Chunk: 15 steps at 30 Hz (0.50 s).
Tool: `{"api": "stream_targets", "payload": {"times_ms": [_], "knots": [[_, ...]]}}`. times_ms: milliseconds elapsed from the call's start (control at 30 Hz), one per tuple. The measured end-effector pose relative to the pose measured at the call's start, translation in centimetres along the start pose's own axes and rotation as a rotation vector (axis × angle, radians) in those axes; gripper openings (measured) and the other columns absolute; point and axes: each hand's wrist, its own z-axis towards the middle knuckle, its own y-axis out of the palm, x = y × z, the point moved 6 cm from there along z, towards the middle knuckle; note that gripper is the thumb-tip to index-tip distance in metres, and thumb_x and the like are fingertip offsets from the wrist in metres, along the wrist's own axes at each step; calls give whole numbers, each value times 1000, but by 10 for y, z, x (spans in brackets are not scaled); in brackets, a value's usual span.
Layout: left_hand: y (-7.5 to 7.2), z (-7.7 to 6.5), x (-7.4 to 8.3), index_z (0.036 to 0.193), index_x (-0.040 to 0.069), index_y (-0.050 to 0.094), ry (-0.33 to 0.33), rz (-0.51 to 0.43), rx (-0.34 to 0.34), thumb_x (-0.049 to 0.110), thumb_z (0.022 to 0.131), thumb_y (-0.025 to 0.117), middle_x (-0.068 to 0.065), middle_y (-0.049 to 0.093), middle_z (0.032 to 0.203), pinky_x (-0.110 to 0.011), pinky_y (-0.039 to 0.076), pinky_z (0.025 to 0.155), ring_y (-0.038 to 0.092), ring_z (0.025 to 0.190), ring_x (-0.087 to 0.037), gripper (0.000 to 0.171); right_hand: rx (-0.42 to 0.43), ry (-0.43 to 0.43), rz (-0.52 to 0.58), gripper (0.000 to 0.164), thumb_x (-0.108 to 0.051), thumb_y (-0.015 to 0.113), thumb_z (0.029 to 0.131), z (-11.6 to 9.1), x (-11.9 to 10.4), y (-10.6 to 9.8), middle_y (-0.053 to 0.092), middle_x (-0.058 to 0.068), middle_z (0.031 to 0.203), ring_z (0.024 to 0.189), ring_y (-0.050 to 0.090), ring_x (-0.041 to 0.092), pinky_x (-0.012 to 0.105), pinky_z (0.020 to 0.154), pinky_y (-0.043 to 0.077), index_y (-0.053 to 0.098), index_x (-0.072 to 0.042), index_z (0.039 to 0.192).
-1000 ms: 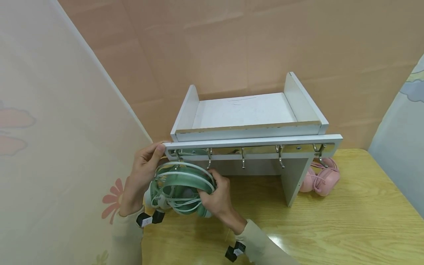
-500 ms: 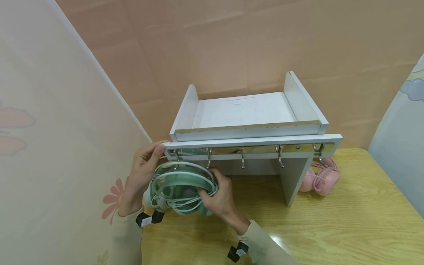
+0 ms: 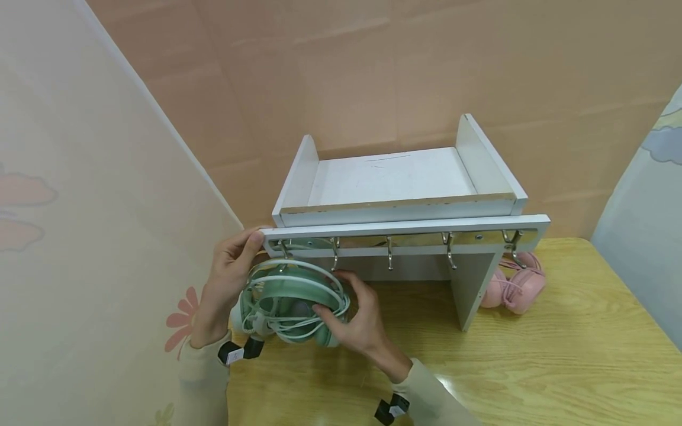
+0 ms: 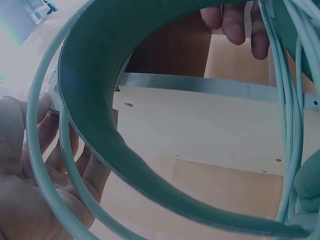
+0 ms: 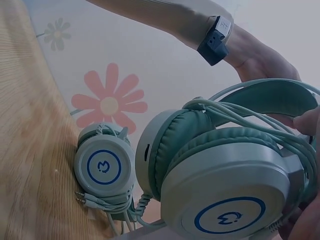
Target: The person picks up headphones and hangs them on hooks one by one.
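The grip of the right hand (image 3: 363,322) is loosened, spread wider than a second ago at the green headphones (image 3: 298,288), seemingly borne by the leftmost hook (image 3: 285,251) near the left edge of the desk (image 3: 575,367); the white rack (image 3: 405,226) is pinched by the left hand (image 3: 228,266).

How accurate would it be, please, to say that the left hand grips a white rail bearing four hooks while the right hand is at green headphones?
Not quite: the white rail bears five hooks, not four, as the head view shows. The left hand and right hand are as you say.
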Motion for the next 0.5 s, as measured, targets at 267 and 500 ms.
{"api": "stream_targets", "payload": {"times_ms": [267, 500], "knots": [[-2, -1, -1, 119, 17, 80, -12, 9, 15, 2, 111, 53, 5, 77, 108, -25, 65, 84, 74, 97, -7, 32, -26, 32, -3, 65, -17, 91, 81, -6, 1, -10, 72, 5, 129, 117, 69, 25, 42, 107, 54, 62, -10, 139], [0, 0, 0, 120, 15, 79, -20, -6, 0, 3, 112, 52, 4, 77, 109, -26, 65, 87, 74, 98, -8, 31, 11, -20, 9, 66, -19, 93, 80, -8, -2, -21, 73, 9, 128, 120, 69, 32, 42, 109, 53, 63, -4, 136]]}}
